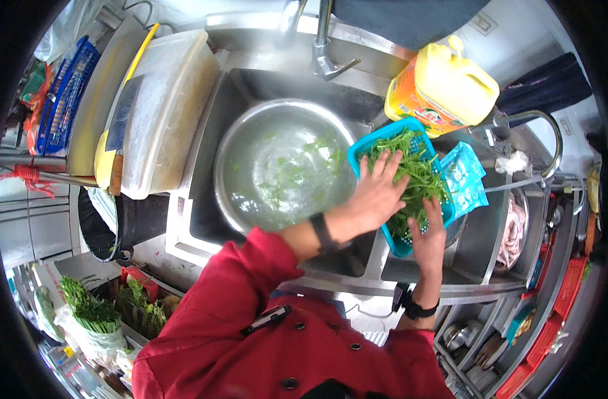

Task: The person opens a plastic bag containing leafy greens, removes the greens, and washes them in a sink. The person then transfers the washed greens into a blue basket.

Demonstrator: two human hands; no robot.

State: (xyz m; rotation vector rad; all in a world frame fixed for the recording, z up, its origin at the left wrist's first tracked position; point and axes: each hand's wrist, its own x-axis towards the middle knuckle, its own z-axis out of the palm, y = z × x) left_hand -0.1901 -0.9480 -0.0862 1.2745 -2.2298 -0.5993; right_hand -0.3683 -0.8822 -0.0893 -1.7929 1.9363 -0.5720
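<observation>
A turquoise plastic basket (399,249) of leafy greens (423,172) rests at the right edge of the sink basin, over the divider. My left hand (379,192) lies palm down on the greens, fingers spread. At the basket's near side, my right hand (428,239) touches the greens with its fingertips, thumb apart. Whether either hand grips any leaves cannot be told. Left of the basket, a round steel bowl (244,199) of water stands in the basin, with loose green bits floating in it.
A yellow detergent jug (448,90) and a blue packet (466,174) stand beyond the basket. The faucet (324,57) rises behind the bowl. A lidded plastic bin (169,114) flanks the sink's left side. Meat (513,234) sits in a bowl at right; bundled greens (92,309) stand lower left.
</observation>
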